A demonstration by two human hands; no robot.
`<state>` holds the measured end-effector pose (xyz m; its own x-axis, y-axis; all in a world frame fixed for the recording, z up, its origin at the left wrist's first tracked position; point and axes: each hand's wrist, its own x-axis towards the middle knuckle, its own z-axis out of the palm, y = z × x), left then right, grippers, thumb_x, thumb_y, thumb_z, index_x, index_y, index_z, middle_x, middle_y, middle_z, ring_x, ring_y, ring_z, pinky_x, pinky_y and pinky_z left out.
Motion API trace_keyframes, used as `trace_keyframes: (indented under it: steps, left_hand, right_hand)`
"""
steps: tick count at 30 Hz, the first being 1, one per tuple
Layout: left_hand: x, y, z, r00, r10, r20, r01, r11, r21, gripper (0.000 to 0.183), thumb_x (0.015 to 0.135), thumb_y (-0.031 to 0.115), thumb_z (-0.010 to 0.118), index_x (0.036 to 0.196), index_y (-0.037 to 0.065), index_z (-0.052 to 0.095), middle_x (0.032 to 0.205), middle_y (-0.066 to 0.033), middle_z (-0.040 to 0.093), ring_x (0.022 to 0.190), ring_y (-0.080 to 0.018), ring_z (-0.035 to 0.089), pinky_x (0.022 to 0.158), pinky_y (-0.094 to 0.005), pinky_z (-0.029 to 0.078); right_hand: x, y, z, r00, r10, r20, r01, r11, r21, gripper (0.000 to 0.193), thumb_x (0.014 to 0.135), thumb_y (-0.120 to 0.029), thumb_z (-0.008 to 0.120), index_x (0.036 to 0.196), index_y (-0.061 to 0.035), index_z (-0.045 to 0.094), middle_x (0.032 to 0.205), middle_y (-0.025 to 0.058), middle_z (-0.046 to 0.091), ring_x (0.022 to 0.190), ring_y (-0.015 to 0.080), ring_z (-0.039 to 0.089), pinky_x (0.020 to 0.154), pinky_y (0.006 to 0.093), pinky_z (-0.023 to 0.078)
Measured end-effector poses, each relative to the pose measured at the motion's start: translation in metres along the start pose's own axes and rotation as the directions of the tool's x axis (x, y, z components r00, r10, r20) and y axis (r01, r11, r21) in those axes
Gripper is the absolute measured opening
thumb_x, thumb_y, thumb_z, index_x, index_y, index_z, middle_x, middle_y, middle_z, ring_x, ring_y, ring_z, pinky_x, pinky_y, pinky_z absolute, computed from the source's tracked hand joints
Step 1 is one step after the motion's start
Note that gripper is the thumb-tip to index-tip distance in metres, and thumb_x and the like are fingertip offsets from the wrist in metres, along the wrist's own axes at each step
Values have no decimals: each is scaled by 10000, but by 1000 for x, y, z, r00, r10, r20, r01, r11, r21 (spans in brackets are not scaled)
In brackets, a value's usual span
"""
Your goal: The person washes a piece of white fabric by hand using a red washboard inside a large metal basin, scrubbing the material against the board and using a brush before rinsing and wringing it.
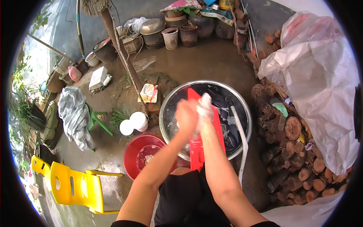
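Observation:
A red washboard (pixel 197 153) leans in a wide metal basin (pixel 242 102) that holds dark, wet fabric and water. Over the board, a bunched white cloth (pixel 205 101) is between my hands. My left hand (pixel 185 116) is blurred by motion, but its fingers look curled into a fist against the cloth. Beside it, my right hand (pixel 203 113) is closed around the cloth, its fingers partly covered by the fabric. A white hose (pixel 242 145) hangs over the basin's right rim with its end inside.
Left of the basin stands a red tub (pixel 130 157) with water. Nearby are a white bucket (pixel 139 121), a green stool (pixel 99 120) draped with a striped cloth (pixel 75 117), and a yellow chair (pixel 77 187). Stacked logs (pixel 293 128) under plastic sheeting (pixel 314 75) line the right. Several pots stand behind.

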<state>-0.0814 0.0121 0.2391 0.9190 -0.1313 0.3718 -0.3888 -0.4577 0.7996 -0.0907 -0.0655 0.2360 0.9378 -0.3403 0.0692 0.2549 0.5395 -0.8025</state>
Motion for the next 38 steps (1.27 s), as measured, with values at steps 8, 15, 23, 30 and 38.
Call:
trace_keyframes:
  steps: [8,15,23,30,38]
  left_hand:
    - [50,-51,-32,648,-92,756,743,295,-601,431,883,405,573,1159,77,529,1016,-77,604,850,-188,588,819,-313,474]
    - [45,-8,-31,820,-203,535,551,530,-645,325,895,258,575,1067,-18,579,966,-106,642,846,-183,622,745,-334,508]
    - [8,38,-41,921,-9,389,138,942,-306,353,857,281,584,1001,-40,576,877,-154,648,768,-215,648,677,-360,522]
    - [-19,-2,-3,957,236,169,-270,939,215,369,778,263,647,1053,39,542,812,-148,646,738,-350,642,671,-418,506]
    - [5,-25,3,870,460,176,-465,885,-13,542,702,362,595,1179,108,560,1185,-202,550,1130,-375,490,993,-450,364]
  right_hand:
    - [-19,-22,17,1000,-6,-12,7,999,45,224,783,-192,633,945,-48,578,868,51,616,776,132,591,669,274,467]
    - [-10,-8,1,876,-402,-268,99,692,-715,325,839,-200,562,1147,-105,518,1031,95,598,874,197,573,783,291,459]
    - [-6,28,-14,979,184,-88,-120,869,479,323,896,-402,445,941,-99,548,804,77,575,782,189,568,724,326,500]
    - [23,61,-45,993,-9,-120,9,1000,6,191,882,-261,547,882,-72,571,801,33,580,735,185,579,618,317,502]
    - [7,34,-28,972,107,211,-205,824,529,514,889,-507,463,998,-24,602,905,114,630,819,235,619,779,368,505]
